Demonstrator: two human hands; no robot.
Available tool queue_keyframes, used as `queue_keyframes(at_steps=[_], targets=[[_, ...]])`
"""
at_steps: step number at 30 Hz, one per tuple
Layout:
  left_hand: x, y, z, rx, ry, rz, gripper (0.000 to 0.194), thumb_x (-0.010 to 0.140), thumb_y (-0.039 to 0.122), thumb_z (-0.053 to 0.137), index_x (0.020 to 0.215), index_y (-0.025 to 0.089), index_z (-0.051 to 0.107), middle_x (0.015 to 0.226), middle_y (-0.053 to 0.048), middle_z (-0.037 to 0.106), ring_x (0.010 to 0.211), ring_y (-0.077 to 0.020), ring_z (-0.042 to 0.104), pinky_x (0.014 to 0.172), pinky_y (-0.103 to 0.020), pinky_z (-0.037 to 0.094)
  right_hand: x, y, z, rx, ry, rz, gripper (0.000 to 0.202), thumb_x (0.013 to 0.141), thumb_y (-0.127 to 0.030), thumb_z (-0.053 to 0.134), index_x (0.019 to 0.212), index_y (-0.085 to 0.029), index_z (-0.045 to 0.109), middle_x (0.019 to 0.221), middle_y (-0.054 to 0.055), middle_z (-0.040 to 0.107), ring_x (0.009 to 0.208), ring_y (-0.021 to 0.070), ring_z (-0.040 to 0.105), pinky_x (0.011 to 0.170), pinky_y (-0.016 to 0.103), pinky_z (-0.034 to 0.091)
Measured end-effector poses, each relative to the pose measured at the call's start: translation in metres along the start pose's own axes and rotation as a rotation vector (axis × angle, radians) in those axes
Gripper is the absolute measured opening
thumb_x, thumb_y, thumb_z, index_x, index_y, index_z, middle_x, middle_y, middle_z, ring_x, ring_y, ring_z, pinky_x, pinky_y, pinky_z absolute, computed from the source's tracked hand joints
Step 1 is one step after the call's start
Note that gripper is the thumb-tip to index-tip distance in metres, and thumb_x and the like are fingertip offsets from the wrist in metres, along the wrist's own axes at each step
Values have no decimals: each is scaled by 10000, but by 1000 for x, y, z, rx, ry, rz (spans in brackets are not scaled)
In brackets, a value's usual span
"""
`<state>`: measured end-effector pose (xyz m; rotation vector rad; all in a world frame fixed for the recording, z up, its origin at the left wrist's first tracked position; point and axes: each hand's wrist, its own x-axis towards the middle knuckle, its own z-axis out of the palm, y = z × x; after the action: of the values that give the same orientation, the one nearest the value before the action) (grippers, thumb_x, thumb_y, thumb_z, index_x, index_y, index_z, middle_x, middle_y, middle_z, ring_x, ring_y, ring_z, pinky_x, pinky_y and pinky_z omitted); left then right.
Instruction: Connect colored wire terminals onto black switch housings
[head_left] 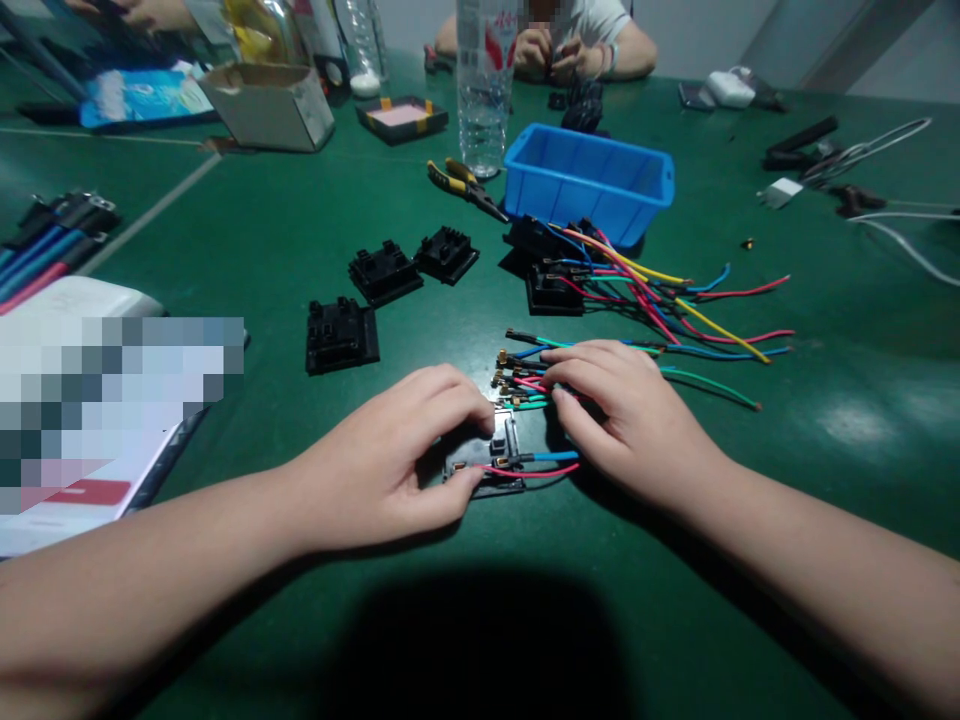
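My left hand [405, 455] grips a black plastic socket module [501, 440] flat on the green table, thumb at the near edge and fingers over the far side. A blue wire [551, 456] and a red wire [536, 470] run from the module's near terminals to the right. My right hand [619, 405] is curled over a row of loose wires [525, 382] with brass-coloured end terminals, just beyond the module. Its thumb and index finger are closed at a red wire in that row; the exact contact is partly hidden. Green and blue wire ends come out beyond this hand.
Bare black modules [341, 335] stand at the left, and wired modules [555, 288] farther ahead. Beyond them are a blue bin [589, 180], yellow-handled pliers [465, 188] and a clear bottle [484, 110]. A phone [135, 440] lies at left. Another person's hands [551, 55] are across the table.
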<state>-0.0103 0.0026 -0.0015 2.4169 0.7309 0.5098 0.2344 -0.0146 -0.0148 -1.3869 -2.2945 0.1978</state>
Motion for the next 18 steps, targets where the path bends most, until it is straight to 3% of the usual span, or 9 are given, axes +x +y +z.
queue_keyframes(at_steps=[18], targets=[[0,1,-1,-1,-11,-18,194,846,161,595,1037,164,564,1021,-42,574,951,-165,546,853,-292,463,0,-2,-2,32,37,-11,223,954,-220,481,914,-163,693,1051,88,749,993,251,679,909,453,465]])
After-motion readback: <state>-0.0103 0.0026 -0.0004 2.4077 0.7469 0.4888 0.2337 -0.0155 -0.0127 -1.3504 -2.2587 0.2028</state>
